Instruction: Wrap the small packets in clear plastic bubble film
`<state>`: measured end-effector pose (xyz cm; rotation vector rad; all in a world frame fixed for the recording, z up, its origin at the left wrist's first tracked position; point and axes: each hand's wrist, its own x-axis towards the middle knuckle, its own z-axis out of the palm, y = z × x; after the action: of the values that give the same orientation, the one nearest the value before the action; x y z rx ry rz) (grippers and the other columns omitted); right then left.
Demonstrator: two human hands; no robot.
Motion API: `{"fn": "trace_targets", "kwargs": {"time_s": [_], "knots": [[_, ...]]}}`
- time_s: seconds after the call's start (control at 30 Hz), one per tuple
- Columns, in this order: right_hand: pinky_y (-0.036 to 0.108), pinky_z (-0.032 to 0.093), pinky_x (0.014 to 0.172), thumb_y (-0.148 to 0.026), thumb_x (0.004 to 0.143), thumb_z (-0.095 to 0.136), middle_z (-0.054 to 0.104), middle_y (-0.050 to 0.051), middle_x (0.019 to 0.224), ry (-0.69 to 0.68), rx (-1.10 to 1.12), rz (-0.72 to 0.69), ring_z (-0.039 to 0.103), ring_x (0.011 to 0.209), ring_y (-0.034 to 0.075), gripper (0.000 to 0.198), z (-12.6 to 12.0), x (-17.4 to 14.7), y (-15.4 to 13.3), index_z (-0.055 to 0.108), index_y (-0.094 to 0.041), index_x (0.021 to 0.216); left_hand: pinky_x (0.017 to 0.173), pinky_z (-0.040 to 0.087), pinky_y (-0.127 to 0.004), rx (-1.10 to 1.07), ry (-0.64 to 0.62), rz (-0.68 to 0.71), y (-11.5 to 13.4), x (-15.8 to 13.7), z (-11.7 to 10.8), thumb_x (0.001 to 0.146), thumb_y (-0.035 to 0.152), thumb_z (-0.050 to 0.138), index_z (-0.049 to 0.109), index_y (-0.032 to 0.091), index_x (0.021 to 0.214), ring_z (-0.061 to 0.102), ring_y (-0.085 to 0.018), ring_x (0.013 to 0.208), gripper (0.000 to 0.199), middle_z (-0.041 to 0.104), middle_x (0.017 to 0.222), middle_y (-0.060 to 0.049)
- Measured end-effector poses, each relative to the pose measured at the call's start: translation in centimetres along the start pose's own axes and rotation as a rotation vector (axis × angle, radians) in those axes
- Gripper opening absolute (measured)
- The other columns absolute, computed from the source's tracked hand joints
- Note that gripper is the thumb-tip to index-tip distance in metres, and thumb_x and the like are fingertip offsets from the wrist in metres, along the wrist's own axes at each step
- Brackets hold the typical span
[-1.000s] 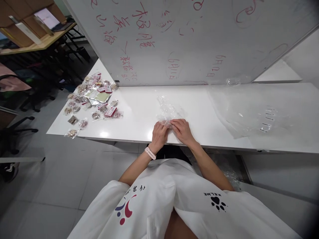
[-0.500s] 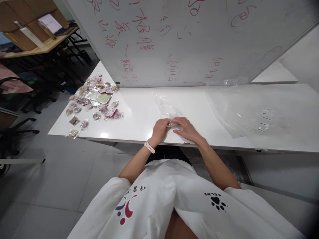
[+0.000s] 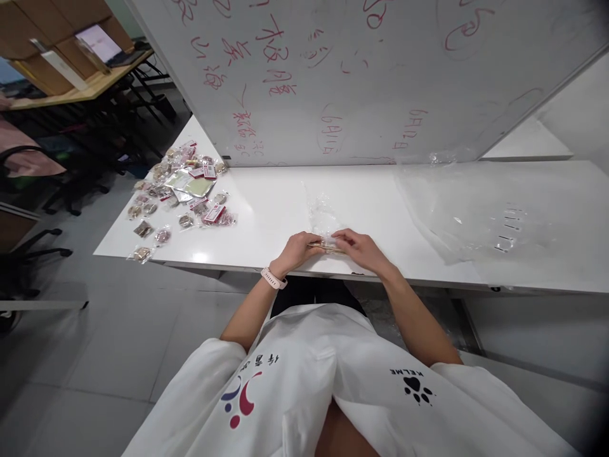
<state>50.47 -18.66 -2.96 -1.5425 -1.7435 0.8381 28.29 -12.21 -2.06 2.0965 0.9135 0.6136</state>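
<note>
Close to the table's front edge, a small flat brownish packet [image 3: 333, 249] lies between my two hands, its kind partly hidden by fingers and plastic. A crumpled clear plastic sheet or bag [image 3: 326, 212] spreads from it toward the whiteboard. My left hand [image 3: 297, 251], with a pale watch band on its wrist, pinches the packet's left end. My right hand [image 3: 365, 251] has its fingers curled on the packet's right end and the plastic.
Several small clear-wrapped packets [image 3: 162, 236] and flat pouches [image 3: 196, 186] lie heaped at the table's left end. A large clear plastic sheet [image 3: 457, 216] covers much of the right side. A whiteboard [image 3: 352, 95] with red writing stands along the back of the white table [image 3: 266, 197].
My left hand has shifted slightly left and the packet now shows more between my hands. The loose plastic has moved slightly right, and the right hand's fingers are more curled.
</note>
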Motion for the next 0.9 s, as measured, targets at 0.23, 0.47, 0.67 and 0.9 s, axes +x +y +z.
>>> {"fn": "trace_targets", "kwargs": {"time_s": [0.23,0.47,0.67,0.9], "knots": [[0.038,0.050,0.085,-0.070,0.086,0.054,0.070,0.014,0.115,0.220,-0.097,0.276,0.064,0.100,0.026,0.068,-1.7,9.6,-1.3,0.059,-0.017,0.129,0.072,0.042,-0.030,0.034,0.010,0.043,0.9,-0.5,0.3,0.087,0.045,0.067,0.068,0.024,0.070,0.058,-0.023,0.077,0.026,0.065,0.069,-0.005],[0.025,0.048,0.065,-0.030,0.080,0.077,0.062,0.001,0.064,-0.054,0.179,0.367,0.056,0.057,0.008,0.029,-1.6,17.3,-2.9,0.063,-0.006,0.092,0.070,0.042,-0.030,0.118,-0.005,0.045,0.1,-1.0,0.6,0.090,0.040,0.062,0.072,0.024,0.082,0.058,-0.023,0.084,0.020,0.070,0.080,-0.007],[0.027,0.047,0.081,-0.021,0.092,0.058,0.067,0.009,0.096,0.200,0.176,0.283,0.058,0.080,0.008,0.020,-4.9,14.5,-1.5,0.061,-0.006,0.104,0.067,0.037,-0.029,0.159,-0.141,0.005,0.3,0.6,-0.9,0.092,0.039,0.058,0.070,0.021,0.082,0.056,-0.022,0.083,0.025,0.067,0.078,-0.005],[0.039,0.050,0.089,-0.045,0.087,0.068,0.069,0.004,0.106,0.017,0.033,-0.050,0.062,0.098,0.021,0.028,-3.5,1.0,-2.0,0.071,-0.024,0.105,0.056,0.025,-0.027,0.069,-0.430,-0.085,0.2,4.3,-2.7,0.091,0.043,0.054,0.067,0.016,0.074,0.040,-0.012,0.055,0.034,0.051,0.060,0.001]]}}
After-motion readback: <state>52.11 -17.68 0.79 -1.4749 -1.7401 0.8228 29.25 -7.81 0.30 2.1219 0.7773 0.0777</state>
